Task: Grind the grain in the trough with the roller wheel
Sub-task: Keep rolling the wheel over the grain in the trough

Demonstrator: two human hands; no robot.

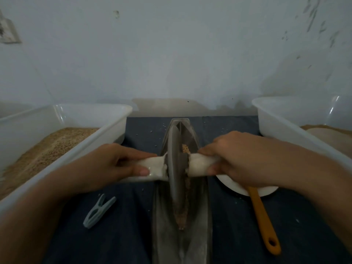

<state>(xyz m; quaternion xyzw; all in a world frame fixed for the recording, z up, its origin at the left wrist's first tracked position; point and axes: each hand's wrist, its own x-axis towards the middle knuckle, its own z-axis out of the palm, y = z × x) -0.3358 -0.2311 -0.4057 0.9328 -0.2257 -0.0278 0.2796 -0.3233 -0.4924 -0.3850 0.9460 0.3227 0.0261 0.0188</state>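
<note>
- Forearms reach in from the near edge as a person works a grinder on a dark-covered bench (238, 235); only the head view is available.
- Left hand (114, 162) and right hand (236, 159) each curl round a white-wrapped handle (200, 166) on either side of the roller wheel (174, 164), a grip that likely lets both arms press evenly.
- Upright in the narrow metal trough (198, 225), the wheel sits near its middle, with brown grain (185, 149) just beyond it and darker meal trailing along the groove toward the near end.
- At left, a white tub (114, 119) holds tan grain, probably the supply; a second white tub (270, 119) stands at right.
- Nearby lie a grey clothes peg (99, 210), and an orange-handled tool (262, 220) resting on a white plate (266, 191), seemingly kept within reach.
</note>
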